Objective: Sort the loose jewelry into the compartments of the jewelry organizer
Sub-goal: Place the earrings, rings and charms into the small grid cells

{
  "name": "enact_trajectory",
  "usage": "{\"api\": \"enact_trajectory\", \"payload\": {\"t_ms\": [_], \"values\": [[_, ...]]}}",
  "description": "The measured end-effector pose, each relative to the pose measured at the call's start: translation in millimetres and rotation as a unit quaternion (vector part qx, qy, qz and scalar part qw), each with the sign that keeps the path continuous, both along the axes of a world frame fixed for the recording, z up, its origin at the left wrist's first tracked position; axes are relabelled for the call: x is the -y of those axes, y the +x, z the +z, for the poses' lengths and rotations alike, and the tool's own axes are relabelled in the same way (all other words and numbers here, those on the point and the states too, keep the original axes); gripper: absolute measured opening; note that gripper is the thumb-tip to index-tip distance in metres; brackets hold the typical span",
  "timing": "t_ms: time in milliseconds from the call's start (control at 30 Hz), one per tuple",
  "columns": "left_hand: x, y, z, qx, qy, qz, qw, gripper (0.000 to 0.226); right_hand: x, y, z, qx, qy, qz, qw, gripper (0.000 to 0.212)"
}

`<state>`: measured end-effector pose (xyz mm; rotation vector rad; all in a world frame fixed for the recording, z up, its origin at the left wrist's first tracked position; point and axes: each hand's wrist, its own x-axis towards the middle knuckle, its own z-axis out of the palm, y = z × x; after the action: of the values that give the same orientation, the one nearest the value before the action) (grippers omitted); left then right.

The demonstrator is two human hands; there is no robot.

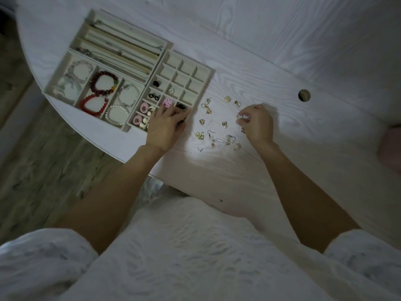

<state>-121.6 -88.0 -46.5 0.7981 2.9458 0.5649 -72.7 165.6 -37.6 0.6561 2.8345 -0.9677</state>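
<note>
Your right hand (257, 122) pinches one small earring (240, 116), and lots of loose earrings (217, 135) lie on the table (282, 68) between your hands. Your left hand (166, 127) rests with bent fingers on the organizer (130, 83); I cannot tell if it holds anything. Past it, bracelets (104, 85) and necklaces (121, 51) are sorted, but many small boxes are bare.

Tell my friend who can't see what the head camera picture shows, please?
A person's right hand pinches a small earring above loose earrings scattered on a white table. Their left hand rests at the corner of a beige jewelry organizer holding bracelets, necklaces and earrings.
</note>
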Motion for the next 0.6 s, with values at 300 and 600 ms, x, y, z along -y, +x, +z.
{"api": "enact_trajectory", "payload": {"t_ms": [300, 600], "values": [[5, 3, 2, -0.007, 0.000, -0.038, 0.999, 0.045, 37, -17, 31, -0.115, -0.066, 0.019, 0.991, 0.012], [41, -3, 7, -0.024, 0.111, 0.028, 0.993, 0.027, 123, -102, 31, -0.067, -0.067, 0.173, 0.980, 0.011]]}}
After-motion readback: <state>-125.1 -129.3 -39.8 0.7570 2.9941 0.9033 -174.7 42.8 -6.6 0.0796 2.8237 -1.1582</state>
